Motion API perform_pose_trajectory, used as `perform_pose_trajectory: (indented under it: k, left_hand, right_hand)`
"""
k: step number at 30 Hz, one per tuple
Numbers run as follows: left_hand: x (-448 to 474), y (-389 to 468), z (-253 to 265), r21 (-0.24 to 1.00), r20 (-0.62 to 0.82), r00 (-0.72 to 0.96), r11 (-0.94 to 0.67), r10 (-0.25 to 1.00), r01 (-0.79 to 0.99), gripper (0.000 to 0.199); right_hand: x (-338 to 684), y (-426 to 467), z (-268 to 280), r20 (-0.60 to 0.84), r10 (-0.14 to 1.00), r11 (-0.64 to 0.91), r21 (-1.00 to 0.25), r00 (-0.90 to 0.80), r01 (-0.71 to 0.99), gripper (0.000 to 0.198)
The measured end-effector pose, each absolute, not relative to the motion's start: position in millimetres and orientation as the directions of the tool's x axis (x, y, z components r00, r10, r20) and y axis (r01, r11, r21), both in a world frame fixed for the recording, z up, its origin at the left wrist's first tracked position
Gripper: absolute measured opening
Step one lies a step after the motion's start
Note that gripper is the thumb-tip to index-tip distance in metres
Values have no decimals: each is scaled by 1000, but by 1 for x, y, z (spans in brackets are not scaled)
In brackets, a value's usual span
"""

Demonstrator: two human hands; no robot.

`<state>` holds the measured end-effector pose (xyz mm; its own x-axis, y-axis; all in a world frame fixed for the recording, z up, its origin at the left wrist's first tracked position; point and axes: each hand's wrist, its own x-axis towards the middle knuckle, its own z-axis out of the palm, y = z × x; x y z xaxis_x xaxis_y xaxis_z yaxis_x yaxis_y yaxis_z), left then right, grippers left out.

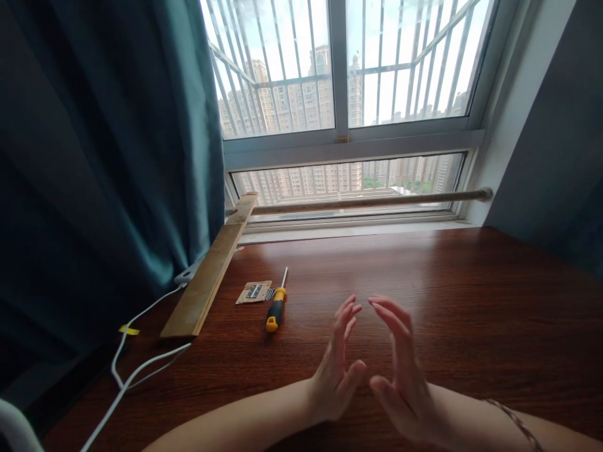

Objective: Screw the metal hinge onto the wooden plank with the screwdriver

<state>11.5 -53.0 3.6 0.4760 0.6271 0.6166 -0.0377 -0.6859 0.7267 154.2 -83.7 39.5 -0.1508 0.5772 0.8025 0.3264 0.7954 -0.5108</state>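
Note:
My left hand (336, 370) is raised over the wooden table, fingers apart and slightly curved, holding nothing. Facing it, palm inward, my right hand (402, 370) is open too, with a small gap between the two hands. Left of my hands lies a screwdriver (276, 309) with a yellow and black handle, its metal shaft pointing toward the window. Beside its shaft are several small screws (270, 294). Next to them is a piece of brown cardboard (253, 292) with a dark metal part on it, too small to name.
A long wooden board (207, 276) leans from the table (471, 301) to the window ledge. A white cable (120, 389) runs along the left edge, near a yellow tag (129, 330). A blue curtain (188, 157) hangs at left; a rod (367, 202) crosses the window.

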Motion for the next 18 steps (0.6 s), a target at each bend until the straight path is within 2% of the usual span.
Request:
perform_pose_trajectory:
  k: [2, 4, 9, 11, 14, 17, 18]
  left_hand:
    - [14, -54, -2, 825, 545, 444, -548, 711, -136, 61]
    - [16, -55, -6, 863, 502, 448, -465, 739, -200, 61]
    - [19, -51, -4, 901, 433, 521, -360, 736, -241, 63]
    - [17, -50, -2, 880, 462, 581, -429, 670, -205, 59]
    - [10, -54, -9, 796, 484, 638, -604, 599, -37, 40]
    - [4, -70, -28, 809, 442, 515, -575, 734, 125, 33]
    - [3, -77, -36, 840, 422, 365, -510, 830, 187, 34]
  right_hand:
    - [147, -75, 23, 719, 631, 776, -574, -292, 262, 65]
    - [142, -67, 6, 623, 671, 730, -648, -401, 215, 66]
    - [143, -65, -8, 565, 658, 682, -727, -498, 76, 67]
    - [145, -68, -3, 576, 611, 707, -706, -543, 47, 66]
    - [147, -70, 3, 577, 504, 804, -585, -643, 105, 58]
    - [149, -70, -4, 517, 491, 849, -466, -701, 251, 52]
    - [149, -70, -8, 497, 511, 842, -454, -702, 292, 48]
